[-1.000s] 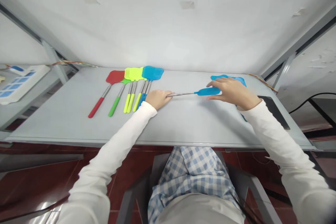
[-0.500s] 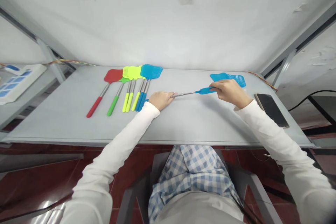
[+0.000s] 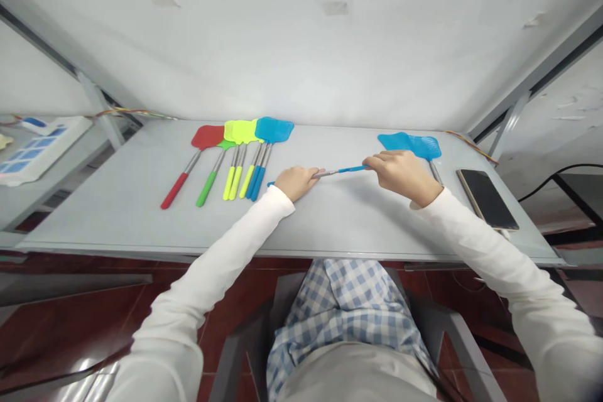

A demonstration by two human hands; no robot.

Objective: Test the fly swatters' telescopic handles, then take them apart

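My left hand (image 3: 296, 183) grips the steel shaft of a blue telescopic fly swatter (image 3: 342, 171), and the swatter's blue handle tip (image 3: 271, 184) pokes out on the far side of that hand. My right hand (image 3: 400, 176) pinches the blue plastic head, which is mostly hidden by my fingers and looks narrow. Behind my right hand lie overlapping blue swatter heads (image 3: 409, 144). A row of swatters with red, green, yellow and blue handles (image 3: 230, 163) lies to the left of my left hand, not touching it.
The grey table (image 3: 141, 226) runs across the view with a wall behind it. A black smartphone (image 3: 487, 199) lies at the right. A white and blue panel (image 3: 42, 152) rests on a lower side shelf at the left. Wires trail along the back corners.
My hands have drawn closer together, mainly my right hand moving left. Less steel shaft shows between them, and the swatter head has turned to look narrower.
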